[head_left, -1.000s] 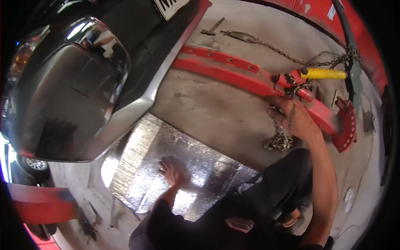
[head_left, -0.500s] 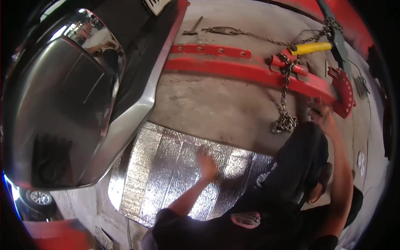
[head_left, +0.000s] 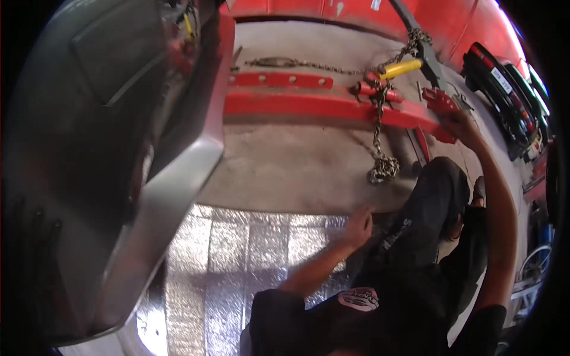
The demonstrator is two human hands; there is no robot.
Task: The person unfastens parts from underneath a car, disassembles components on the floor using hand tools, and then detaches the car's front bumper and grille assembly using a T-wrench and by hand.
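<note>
My right hand rests at the right end of a red steel beam, its fingers curled over the red end plate. My left hand is curled closed beside my raised knee, above the edge of a silver foil mat; nothing shows in it. A chain is wrapped round the beam and hangs in front of it, ending in a bunched heap of links on the floor. Beyond my right hand, a dark grey post stands at the beam's end, with a yellow cylinder joined to it.
A dark grey vehicle body with a silver bumper edge fills the left side. A thin red bar leans below the beam. Red panels line the back. Black car bumpers stand at the far right.
My left hand has moved right, from over the mat to beside my knee, and its fingers have curled. My right hand has come up onto the beam's end. The view has shifted.
</note>
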